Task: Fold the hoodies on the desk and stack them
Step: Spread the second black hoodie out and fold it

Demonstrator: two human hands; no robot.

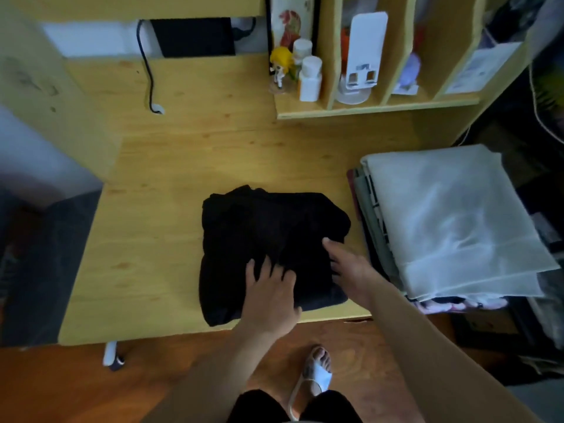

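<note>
A black hoodie (pixel 271 236), folded into a rough square, lies on the wooden desk (pixel 158 209) near its front edge, about midway along; the left hand (pixel 270 296) rests flat on its near part with fingers spread wide and straight; the right hand (pixel 348 267) lies at the hoodie's right edge, fingers extended, and whether they slip under a fold cannot be told in the dim blur; just to the right stands a stack of folded clothes (pixel 451 221), a pale one on top; at the back a shelf (pixel 375 106) holds two white bottles (pixel 309 77) and a small figurine (pixel 280 67); a black cable (pixel 148 68) hangs down onto the desk.
</note>
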